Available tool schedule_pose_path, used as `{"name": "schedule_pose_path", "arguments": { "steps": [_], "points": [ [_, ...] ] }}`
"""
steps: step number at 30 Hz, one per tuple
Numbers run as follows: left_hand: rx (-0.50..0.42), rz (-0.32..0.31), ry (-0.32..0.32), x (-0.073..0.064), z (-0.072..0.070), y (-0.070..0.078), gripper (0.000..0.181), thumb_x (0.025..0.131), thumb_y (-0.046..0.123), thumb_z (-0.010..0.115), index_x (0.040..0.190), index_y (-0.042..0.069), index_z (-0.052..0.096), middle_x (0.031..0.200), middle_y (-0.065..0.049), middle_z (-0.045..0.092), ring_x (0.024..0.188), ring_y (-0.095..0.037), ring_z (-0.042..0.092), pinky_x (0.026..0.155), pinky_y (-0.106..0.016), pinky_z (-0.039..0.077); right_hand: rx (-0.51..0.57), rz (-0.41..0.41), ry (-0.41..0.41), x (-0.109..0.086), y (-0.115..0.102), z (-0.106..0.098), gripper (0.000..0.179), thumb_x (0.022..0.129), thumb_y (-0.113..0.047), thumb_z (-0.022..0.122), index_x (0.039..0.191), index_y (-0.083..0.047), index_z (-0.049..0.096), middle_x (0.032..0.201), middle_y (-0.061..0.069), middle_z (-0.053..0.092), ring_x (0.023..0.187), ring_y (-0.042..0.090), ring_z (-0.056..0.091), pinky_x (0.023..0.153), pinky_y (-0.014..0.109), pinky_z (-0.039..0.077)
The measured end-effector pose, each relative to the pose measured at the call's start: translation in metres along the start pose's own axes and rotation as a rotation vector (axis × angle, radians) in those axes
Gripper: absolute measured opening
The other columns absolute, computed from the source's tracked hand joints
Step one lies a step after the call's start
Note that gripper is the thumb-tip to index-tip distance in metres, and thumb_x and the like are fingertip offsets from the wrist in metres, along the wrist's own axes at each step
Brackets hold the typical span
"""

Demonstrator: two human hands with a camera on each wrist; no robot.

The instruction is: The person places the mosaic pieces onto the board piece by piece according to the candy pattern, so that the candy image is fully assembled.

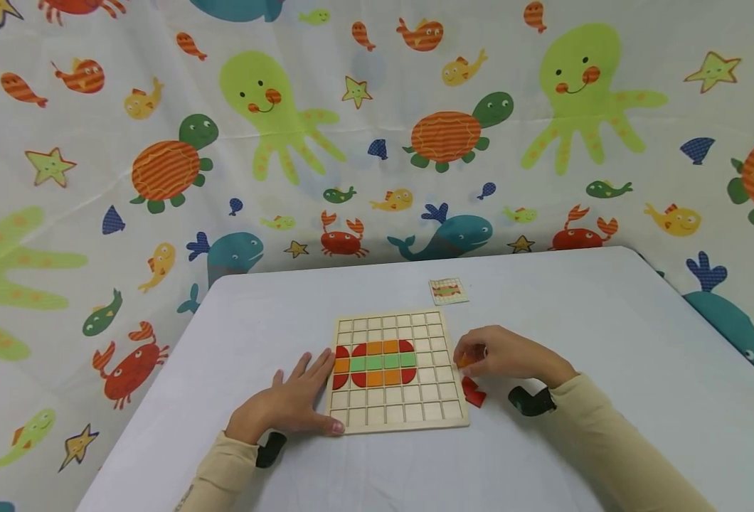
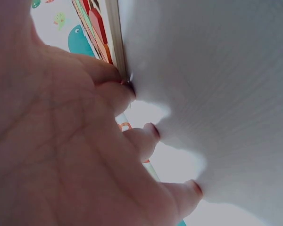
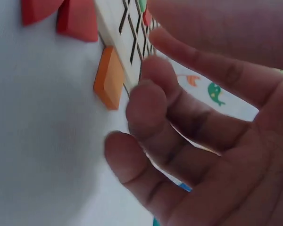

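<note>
A square wooden grid board (image 1: 437, 412) lies on the table, with red, orange and green tiles (image 1: 383, 363) set into its middle and left squares. My left hand (image 1: 287, 405) is spread at the board's left side, thumb on the near corner and fingertips along the edge. To the right of the board, my right hand (image 1: 508, 352) hovers with loosely bent fingers. In the right wrist view an orange tile (image 3: 109, 80) lies on the cloth against the board's edge, just beyond those fingers and not pinched. Red tiles (image 3: 78, 21) lie nearby.
Behind the board's far edge lies a small pattern card (image 1: 449, 291) with a similar coloured figure. A white cloth covers the table (image 1: 274, 306). A curtain (image 1: 351, 185) printed with sea animals hangs behind it.
</note>
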State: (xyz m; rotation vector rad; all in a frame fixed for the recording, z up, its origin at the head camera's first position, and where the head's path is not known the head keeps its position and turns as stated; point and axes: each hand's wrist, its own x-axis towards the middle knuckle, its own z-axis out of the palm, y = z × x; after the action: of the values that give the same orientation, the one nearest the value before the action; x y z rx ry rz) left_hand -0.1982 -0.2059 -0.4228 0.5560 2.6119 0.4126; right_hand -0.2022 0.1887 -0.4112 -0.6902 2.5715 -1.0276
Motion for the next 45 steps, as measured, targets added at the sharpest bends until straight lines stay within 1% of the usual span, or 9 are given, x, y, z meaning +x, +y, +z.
{"name": "schedule_pose_path", "arguments": {
  "steps": [4,9,14,20,26,30,35,40,45],
  "points": [
    [-0.004,-0.005,0.003,0.000,0.000,-0.001,0.127,0.078,0.056,0.092,0.171,0.007,0.021,0.178,-0.014,0.015,0.162,-0.047,0.005,0.117,-0.082,0.005,-0.001,0.014,-0.044,-0.005,0.000,-0.002,0.013,0.092,-0.009,0.082,0.104,-0.012,0.077,0.080,-0.004,0.059,0.079,0.016,0.056,0.065,0.027,0.047],
    [-0.013,-0.010,-0.003,0.000,0.001,-0.001,0.127,0.078,0.056,0.092,0.172,0.008,0.020,0.178,-0.014,0.015,0.162,-0.047,0.005,0.117,-0.082,0.004,0.014,0.037,-0.105,-0.010,0.001,0.000,0.018,0.090,-0.006,0.081,0.105,-0.013,0.078,0.078,-0.004,0.060,0.078,0.014,0.057,0.065,0.027,0.047],
    [-0.011,-0.006,-0.003,0.001,0.001,-0.001,0.127,0.078,0.056,0.092,0.172,0.007,0.021,0.178,-0.014,0.015,0.162,-0.047,0.005,0.117,-0.082,0.004,0.024,0.039,-0.130,-0.011,0.002,0.001,0.021,0.088,-0.004,0.082,0.107,-0.014,0.077,0.078,-0.004,0.061,0.077,0.013,0.058,0.065,0.027,0.047],
    [-0.007,0.000,-0.003,0.001,0.001,-0.003,0.128,0.078,0.058,0.091,0.172,0.007,0.019,0.179,-0.013,0.013,0.162,-0.046,0.003,0.117,-0.082,0.003,0.010,0.039,-0.125,-0.010,0.004,0.002,0.023,0.088,-0.004,0.083,0.107,-0.014,0.076,0.079,-0.003,0.061,0.077,0.014,0.058,0.064,0.027,0.048],
    [-0.003,0.005,0.001,0.001,0.001,-0.002,0.128,0.078,0.058,0.091,0.172,0.007,0.019,0.179,-0.013,0.013,0.162,-0.047,0.004,0.117,-0.082,0.004,-0.019,0.021,-0.123,-0.008,0.007,0.005,0.021,0.088,-0.002,0.082,0.101,-0.015,0.071,0.080,-0.005,0.060,0.078,0.013,0.057,0.065,0.026,0.048],
    [0.003,0.003,0.005,0.001,0.001,-0.001,0.128,0.078,0.058,0.091,0.172,0.007,0.020,0.179,-0.013,0.014,0.162,-0.047,0.005,0.117,-0.082,0.004,-0.006,0.002,-0.127,-0.008,0.007,0.007,0.023,0.088,0.000,0.082,0.098,-0.013,0.066,0.080,-0.005,0.057,0.078,0.014,0.056,0.066,0.026,0.046],
    [0.001,0.004,0.004,0.000,0.001,-0.001,0.128,0.078,0.057,0.091,0.172,0.007,0.019,0.178,-0.013,0.014,0.162,-0.047,0.004,0.117,-0.082,0.004,0.007,-0.012,-0.124,-0.008,0.006,0.006,0.023,0.089,0.000,0.082,0.095,-0.012,0.063,0.081,-0.004,0.058,0.079,0.014,0.056,0.068,0.027,0.047],
    [0.001,0.005,0.002,0.000,0.001,-0.002,0.127,0.079,0.057,0.091,0.172,0.007,0.020,0.179,-0.013,0.014,0.162,-0.047,0.005,0.117,-0.082,0.004,0.023,-0.009,-0.095,-0.008,0.009,0.002,0.021,0.091,-0.001,0.081,0.092,-0.012,0.063,0.083,-0.004,0.061,0.078,0.015,0.058,0.070,0.028,0.050],
    [0.000,0.010,0.004,-0.001,0.001,-0.003,0.127,0.079,0.057,0.090,0.172,0.007,0.019,0.179,-0.013,0.014,0.162,-0.046,0.004,0.117,-0.082,0.005,0.071,-0.001,-0.050,-0.007,0.015,-0.003,0.014,0.094,-0.003,0.078,0.097,-0.010,0.066,0.087,-0.003,0.063,0.082,0.017,0.060,0.074,0.029,0.052]
  ]
}}
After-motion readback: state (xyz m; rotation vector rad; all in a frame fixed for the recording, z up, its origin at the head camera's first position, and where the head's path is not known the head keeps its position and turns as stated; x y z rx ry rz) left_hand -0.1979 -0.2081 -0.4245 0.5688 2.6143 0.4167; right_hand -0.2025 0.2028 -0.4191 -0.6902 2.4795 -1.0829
